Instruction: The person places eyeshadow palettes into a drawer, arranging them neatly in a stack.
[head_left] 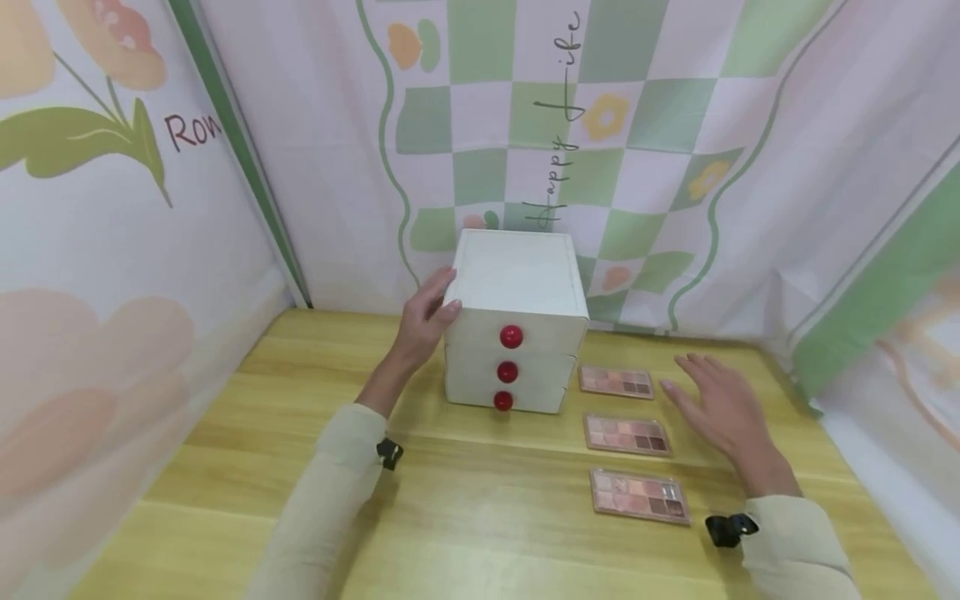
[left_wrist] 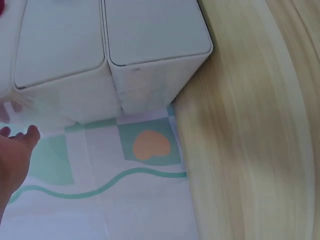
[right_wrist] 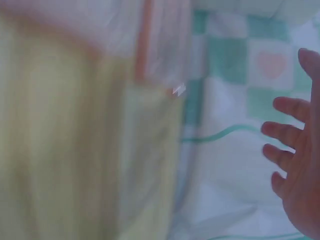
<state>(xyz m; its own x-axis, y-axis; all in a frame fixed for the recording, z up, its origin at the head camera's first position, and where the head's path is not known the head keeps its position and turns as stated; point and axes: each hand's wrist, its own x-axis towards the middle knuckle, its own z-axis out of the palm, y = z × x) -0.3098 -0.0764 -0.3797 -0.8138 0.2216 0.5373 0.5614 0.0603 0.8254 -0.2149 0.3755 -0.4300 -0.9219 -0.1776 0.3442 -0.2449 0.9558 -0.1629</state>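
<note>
A small white drawer cabinet (head_left: 521, 271) with three red round knobs stands toward the back of the table. My left hand (head_left: 422, 327) is at its upper left side, fingertips right at the top edge, fingers relaxed. In the left wrist view that hand (left_wrist: 14, 157) shows beside the cabinet's wall (left_wrist: 160, 30). To the right of the cabinet, three eyeshadow palettes lie in a column: a back one (head_left: 617, 382), a middle one (head_left: 627, 434) and a front one (head_left: 640, 497). Just right of the back two, my right hand (head_left: 720, 408) hovers with its fingers spread, holding nothing.
The wooden table (head_left: 465, 517) reaches back to a curtain (head_left: 480, 117) with green checks and lettering, right behind the cabinet. Printed fabric walls (head_left: 97, 333) close in the left and right sides. A black band (head_left: 390, 453) is on each wrist.
</note>
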